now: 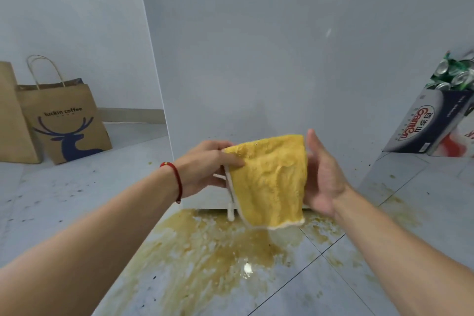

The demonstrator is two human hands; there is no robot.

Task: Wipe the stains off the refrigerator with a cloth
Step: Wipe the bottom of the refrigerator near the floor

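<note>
My left hand (207,161) pinches the cloth (269,182); my right hand (322,177) lies open, seemingly supporting it. I'd fold it flat, then press on the refrigerator (256,59).

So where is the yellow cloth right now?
In the head view, the fluffy yellow cloth hangs centre frame between the left hand and right hand, before the white refrigerator.

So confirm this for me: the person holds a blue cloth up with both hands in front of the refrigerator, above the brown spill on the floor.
Wrong on one count: the cloth is yellow, not blue. The head view shows it held up by the left hand and right hand in front of the refrigerator, above the brown spill on the floor.
</note>
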